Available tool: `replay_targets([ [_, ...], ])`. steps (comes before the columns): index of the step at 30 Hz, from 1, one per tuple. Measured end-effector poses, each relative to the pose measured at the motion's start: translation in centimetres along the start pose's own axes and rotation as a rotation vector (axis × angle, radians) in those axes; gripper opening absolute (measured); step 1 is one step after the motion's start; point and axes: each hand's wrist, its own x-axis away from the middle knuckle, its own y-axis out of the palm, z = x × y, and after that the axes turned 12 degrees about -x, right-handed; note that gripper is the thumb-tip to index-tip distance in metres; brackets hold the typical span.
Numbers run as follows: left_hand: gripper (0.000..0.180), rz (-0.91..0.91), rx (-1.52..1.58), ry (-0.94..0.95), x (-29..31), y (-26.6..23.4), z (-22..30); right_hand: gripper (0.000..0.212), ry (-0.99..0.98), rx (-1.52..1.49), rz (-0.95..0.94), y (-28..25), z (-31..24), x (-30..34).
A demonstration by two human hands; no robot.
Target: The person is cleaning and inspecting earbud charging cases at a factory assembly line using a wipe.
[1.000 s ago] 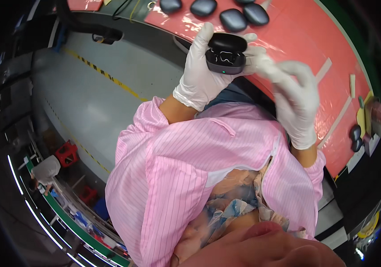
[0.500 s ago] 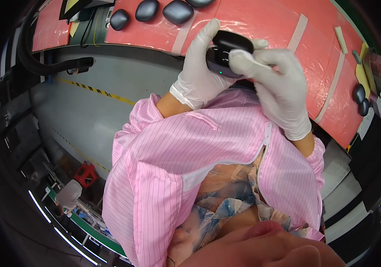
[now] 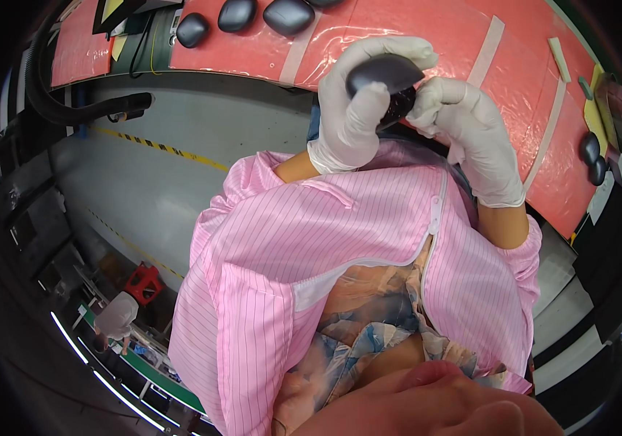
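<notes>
A dark grey earbud charging case [image 3: 384,71] is in my gloved left hand [image 3: 349,116], whose thumb and fingers wrap round it. Its lid is raised, and a glossy black inside [image 3: 400,105] shows toward the right. My gloved right hand [image 3: 467,123] is just right of the case, with thumb and fingertips pinched together by its open side. What the pinch holds, if anything, is hidden. Both hands are over the near edge of the red-covered bench [image 3: 369,22].
Several closed cases, one a dark grey case [image 3: 289,16], line the bench's far left. Two small dark cases [image 3: 593,158] lie at the right end. A black hose [image 3: 100,110] reaches in from the left. Behind are a red stool [image 3: 144,282] and another person [image 3: 116,317].
My left hand has turned the case, so the lid's outside now shows and the green light is out of sight. My right hand has drawn back from the case to its right side.
</notes>
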Motion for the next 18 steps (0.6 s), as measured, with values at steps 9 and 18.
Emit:
replay_targets([
  [9, 0.063, 0.03, 0.074, -0.02, -0.4, 0.0, -1.1, 0.03, -0.783, 1.532, 0.264, 2.4, 1.3, 0.2],
  [18, 0.065, -0.011, 0.255, -0.115, 0.1, -0.1, -1.3, 0.028, -0.838, 0.827, 0.274, 1.3, 2.7, 0.3],
])
